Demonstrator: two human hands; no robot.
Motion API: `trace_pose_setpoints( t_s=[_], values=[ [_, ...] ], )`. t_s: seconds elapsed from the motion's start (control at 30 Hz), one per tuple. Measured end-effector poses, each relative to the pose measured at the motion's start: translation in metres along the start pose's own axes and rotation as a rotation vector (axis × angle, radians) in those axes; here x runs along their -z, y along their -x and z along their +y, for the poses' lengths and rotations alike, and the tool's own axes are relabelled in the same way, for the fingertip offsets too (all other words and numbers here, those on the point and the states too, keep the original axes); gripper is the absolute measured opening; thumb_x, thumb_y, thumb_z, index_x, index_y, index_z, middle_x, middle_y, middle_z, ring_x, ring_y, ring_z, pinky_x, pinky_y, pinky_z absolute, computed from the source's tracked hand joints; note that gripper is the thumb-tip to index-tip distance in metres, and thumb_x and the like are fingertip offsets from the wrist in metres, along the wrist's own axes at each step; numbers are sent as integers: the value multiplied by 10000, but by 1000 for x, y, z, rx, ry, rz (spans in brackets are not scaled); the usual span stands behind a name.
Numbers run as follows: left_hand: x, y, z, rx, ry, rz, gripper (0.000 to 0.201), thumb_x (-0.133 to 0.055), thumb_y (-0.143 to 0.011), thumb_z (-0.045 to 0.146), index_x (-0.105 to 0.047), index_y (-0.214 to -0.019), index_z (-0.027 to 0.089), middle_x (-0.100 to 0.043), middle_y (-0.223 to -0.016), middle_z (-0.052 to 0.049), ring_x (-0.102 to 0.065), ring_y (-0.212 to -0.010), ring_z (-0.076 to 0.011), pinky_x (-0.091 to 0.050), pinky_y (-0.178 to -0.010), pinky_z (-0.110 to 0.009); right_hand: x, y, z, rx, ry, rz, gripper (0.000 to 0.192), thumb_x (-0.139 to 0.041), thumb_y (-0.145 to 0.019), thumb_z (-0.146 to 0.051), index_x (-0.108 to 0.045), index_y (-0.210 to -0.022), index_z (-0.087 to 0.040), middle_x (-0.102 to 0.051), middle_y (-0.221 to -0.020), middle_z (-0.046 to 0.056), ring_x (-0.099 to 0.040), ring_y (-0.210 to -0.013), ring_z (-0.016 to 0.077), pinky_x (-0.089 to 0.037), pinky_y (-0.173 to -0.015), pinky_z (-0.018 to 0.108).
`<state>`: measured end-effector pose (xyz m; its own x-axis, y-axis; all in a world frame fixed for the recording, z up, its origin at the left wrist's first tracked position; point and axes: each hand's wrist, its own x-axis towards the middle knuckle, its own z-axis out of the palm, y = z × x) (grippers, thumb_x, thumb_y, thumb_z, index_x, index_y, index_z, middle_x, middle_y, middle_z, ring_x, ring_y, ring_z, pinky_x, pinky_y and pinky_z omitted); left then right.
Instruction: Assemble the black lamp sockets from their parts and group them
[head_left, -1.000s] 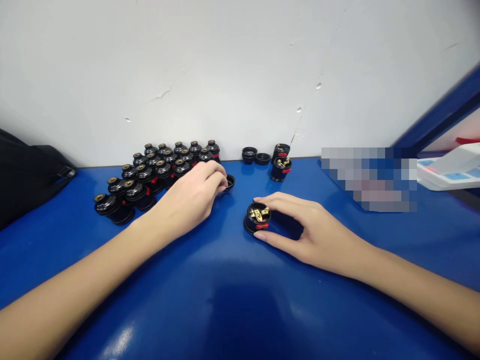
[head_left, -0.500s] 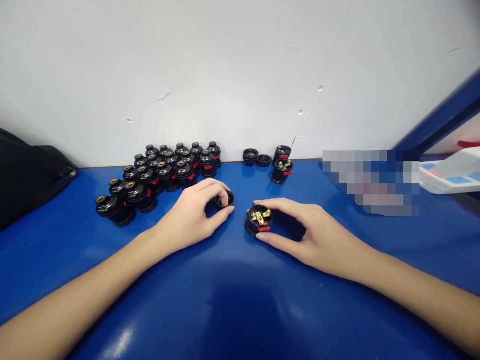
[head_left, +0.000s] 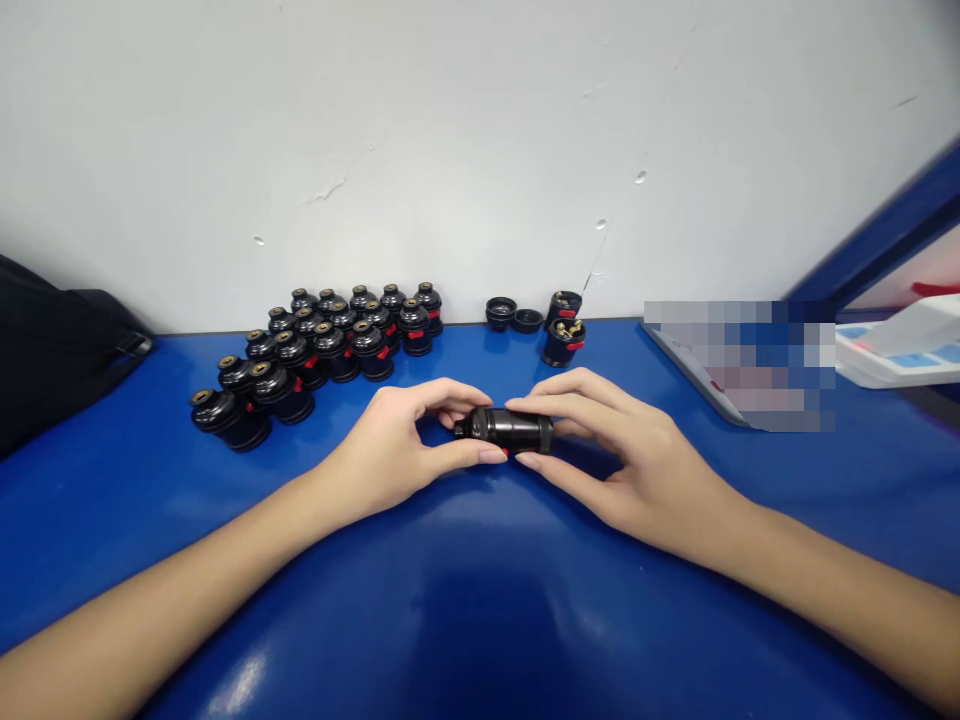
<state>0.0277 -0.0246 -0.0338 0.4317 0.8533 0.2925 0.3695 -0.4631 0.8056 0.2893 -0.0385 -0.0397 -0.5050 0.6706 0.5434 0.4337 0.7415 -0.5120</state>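
Note:
A black lamp holder (head_left: 517,430) lies sideways between my hands, its domed cap and its body meeting end to end. My left hand (head_left: 420,435) grips the lamp holder cap (head_left: 475,424) with thumb and fingers. Around the lamp holder body my right hand (head_left: 607,440) has its thumb in front and its fingers behind. A bit of the red switch shows at the underside of the body. Whether cap and body are screwed together I cannot tell.
Several capped lamp holders (head_left: 330,350) stand in rows at the left on the blue table (head_left: 480,620). Behind my hands are two loose caps (head_left: 501,312) and two open bodies (head_left: 562,343) with brass parts. A black bag (head_left: 60,350) and a blurred-out device (head_left: 701,375) flank them.
The body has been tipped from upright onto its side, and the cap in my left hand has been brought right against its open end. My hands are closer together.

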Motion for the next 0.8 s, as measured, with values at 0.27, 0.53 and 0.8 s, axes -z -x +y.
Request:
trace_pose_setpoints(
  t_s=[0.27,0.53,0.8],
  values=[
    [-3,-1,9,55,8,-50,294,-700,-1026,488,-813,-1101,227,-852,-960,-3,-769,-841,-168,-596,-780,-269,-2,1,1,-4,-149,50,272,-780,-981,-221,-711,-1236,-286,-718,-1190,77,-746,-1113,252,-713,-962,400],
    [1,6,-1,-506,-375,-2,327,-763,-1014,245,-639,-1315,221,-743,-1258,-98,-750,-1141,-206,-618,-1009,-327,-2,-2,-3,-180,-292,42,273,-812,-961,-356,-766,-1204,-242,-791,-1104,79,-829,-947,240,-739,-872,379],
    [0,6,2,-389,-460,-25,441,-606,-1097,445,-494,-1470,237,-733,-1237,-120,-723,-1147,-273,-599,-1013,-454,-3,-1,-1,-258,-356,56,310,-849,-927,-388,-768,-1172,-216,-837,-1108,75,-855,-860,216,-738,-846,337]
  ],
)
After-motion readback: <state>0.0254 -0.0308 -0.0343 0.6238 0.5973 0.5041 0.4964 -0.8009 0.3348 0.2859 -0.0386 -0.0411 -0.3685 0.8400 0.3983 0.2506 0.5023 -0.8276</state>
